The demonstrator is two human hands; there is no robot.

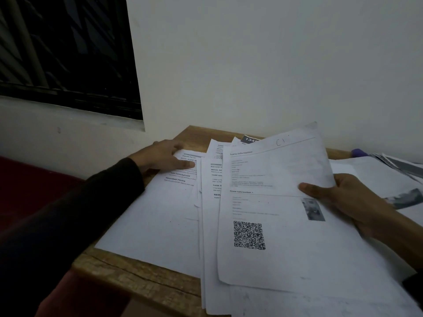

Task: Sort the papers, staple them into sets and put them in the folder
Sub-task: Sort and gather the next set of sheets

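The QR-coded sheet is being pinched at its right edge in the right hand's grip, long axis running away from the person; the left hand, fingers spread, is being pressed on the left pile on the table, nearer it.

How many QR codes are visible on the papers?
1: the QR code is on the lower part of the sheet that the right hand holds. Covered pages may hide others.
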